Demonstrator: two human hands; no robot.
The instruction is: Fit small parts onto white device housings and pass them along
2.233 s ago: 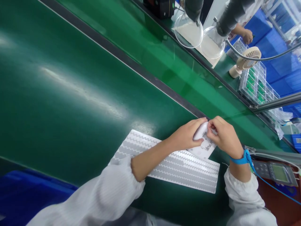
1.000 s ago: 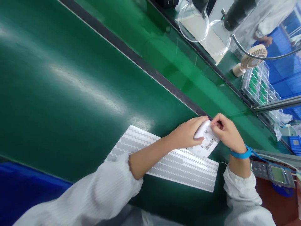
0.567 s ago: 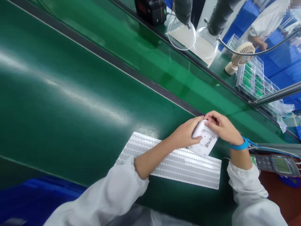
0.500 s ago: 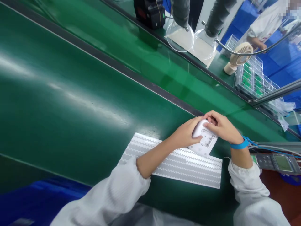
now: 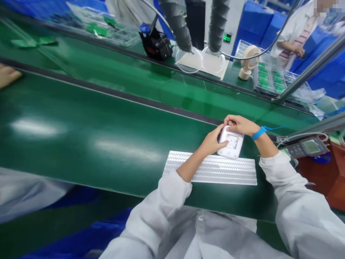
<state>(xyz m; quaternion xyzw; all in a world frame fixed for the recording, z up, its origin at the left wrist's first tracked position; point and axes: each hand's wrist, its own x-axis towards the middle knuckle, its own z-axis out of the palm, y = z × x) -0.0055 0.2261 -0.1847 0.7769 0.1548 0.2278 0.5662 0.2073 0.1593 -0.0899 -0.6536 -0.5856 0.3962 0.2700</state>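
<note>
My left hand [image 5: 211, 141] grips the left side of a small white device [image 5: 230, 145] whose labelled face points up. My right hand [image 5: 240, 124] curls over the device's far top edge, fingers bent and pressing on it. A blue wrist strap [image 5: 258, 132] is on my right wrist. The device rests at the far edge of a white sheet with zigzag rows [image 5: 212, 168] lying on the green belt [image 5: 94, 129].
Across the belt stand two grey extraction hoses with clear hoods [image 5: 188, 59], a black tool [image 5: 156, 45], a small beige fan [image 5: 248, 63] and clear trays of green boards [image 5: 275, 81]. A handheld meter [image 5: 307, 146] lies at right. Another person's hand [image 5: 8, 75] shows at far left; a co-worker stands far right.
The view has swung up and out, showing more of the belt and the far side. Both hands stay on the white device; the right hand's fingers have shifted along its top edge.
</note>
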